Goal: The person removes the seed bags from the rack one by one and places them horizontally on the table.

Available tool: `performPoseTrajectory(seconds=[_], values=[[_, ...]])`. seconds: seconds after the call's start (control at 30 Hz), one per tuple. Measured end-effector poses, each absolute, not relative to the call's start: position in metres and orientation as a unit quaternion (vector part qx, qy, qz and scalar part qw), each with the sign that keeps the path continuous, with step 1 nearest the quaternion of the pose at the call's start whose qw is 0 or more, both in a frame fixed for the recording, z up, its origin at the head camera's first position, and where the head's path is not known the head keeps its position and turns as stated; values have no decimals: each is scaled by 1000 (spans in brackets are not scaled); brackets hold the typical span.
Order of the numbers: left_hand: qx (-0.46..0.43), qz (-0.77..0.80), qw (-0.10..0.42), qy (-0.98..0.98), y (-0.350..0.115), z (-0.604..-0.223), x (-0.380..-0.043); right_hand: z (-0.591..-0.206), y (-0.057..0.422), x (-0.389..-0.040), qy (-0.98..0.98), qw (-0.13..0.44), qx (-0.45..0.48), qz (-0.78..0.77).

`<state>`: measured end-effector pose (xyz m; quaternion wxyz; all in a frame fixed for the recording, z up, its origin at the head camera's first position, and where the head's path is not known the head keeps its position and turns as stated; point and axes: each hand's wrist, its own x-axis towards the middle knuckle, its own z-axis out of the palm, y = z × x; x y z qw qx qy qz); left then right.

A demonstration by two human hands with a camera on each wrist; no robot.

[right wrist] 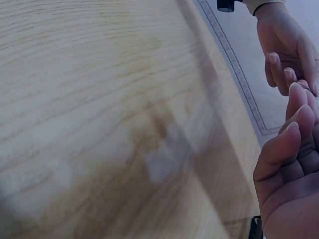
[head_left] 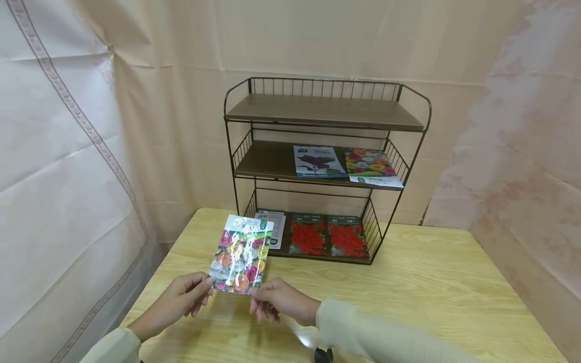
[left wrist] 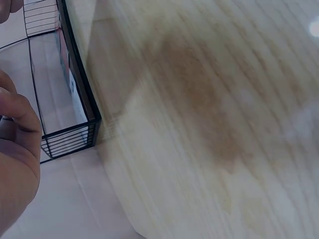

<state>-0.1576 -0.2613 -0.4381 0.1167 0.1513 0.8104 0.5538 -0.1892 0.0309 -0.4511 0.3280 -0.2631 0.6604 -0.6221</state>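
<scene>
A glossy seed packet (head_left: 240, 254) printed with many-coloured flowers is held up over the table's left part, tilted, in front of the rack's lower left corner. My left hand (head_left: 183, 297) pinches its lower left corner between thumb and fingers. The lower right corner is pinched by my right hand (head_left: 283, 300). In the left wrist view the left hand (left wrist: 17, 124) shows at the left edge, the packet out of sight. The right wrist view has the right hand (right wrist: 291, 164) at the right edge with curled fingers, the other hand beyond it.
A three-tier wire rack (head_left: 324, 113) stands at the table's back. Its middle shelf bears a dark-leaf packet (head_left: 317, 162) and a colourful flower packet (head_left: 372, 164). Two red-flower packets (head_left: 308, 237) and a white-backed packet (head_left: 276, 232) lie on the bottom shelf. Curtains hang behind the wooden table (head_left: 431, 282).
</scene>
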Motion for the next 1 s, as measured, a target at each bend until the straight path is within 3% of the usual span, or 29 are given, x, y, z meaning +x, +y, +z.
performPoseTrajectory(seconds=[1.0], values=[[131, 509, 144, 839, -288, -465, -139, -481, -7, -166, 657, 365, -178, -635]])
